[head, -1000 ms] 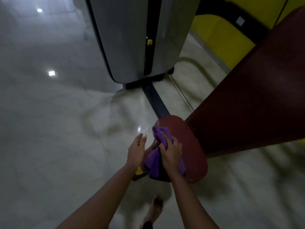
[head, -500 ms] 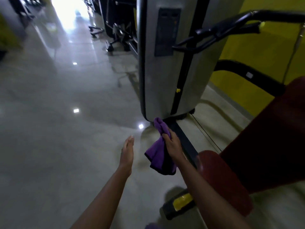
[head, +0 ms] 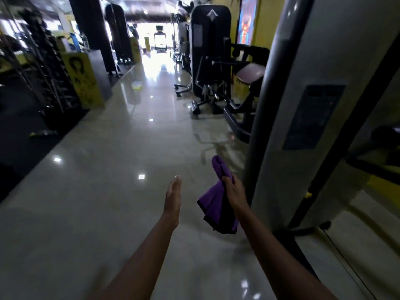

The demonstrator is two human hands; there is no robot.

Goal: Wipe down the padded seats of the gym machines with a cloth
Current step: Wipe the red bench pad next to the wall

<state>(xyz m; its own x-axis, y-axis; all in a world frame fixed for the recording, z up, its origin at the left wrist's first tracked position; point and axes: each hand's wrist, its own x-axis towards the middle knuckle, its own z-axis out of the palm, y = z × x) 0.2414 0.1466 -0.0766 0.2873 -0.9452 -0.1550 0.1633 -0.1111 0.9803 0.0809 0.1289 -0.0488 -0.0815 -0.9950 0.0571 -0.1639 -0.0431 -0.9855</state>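
**Right hand holds cloth, in transit between machines**

Our right hand [head: 234, 191] grips the purple cloth [head: 216, 206] bunched in the fist; one end pokes up above the fingers, the rest hangs loose below. The cloth wipes nothing; it is in the air over the shiny floor [head: 108, 191], just beside the grey machine column [head: 303, 105] on our right. Our left hand [head: 173, 198] is flat, fingers straight and together; it holds nothing, near the cloth but apart from it.

No seat is within reach of either hand in this view; we judge this the transit step, heading for a seat. The likely target is the black machine [head: 210, 50] further down the aisle on the right, with a pale padded seat [head: 251, 72] showing past the column; it is well apart from us. The next move calls for walking up to it, spreading the cloth flat under the palm, then pressing it across the pad; the left hand is free to steady. The floor looks glossy; we cannot tell if it is wet. We cannot tell how many seats remain.
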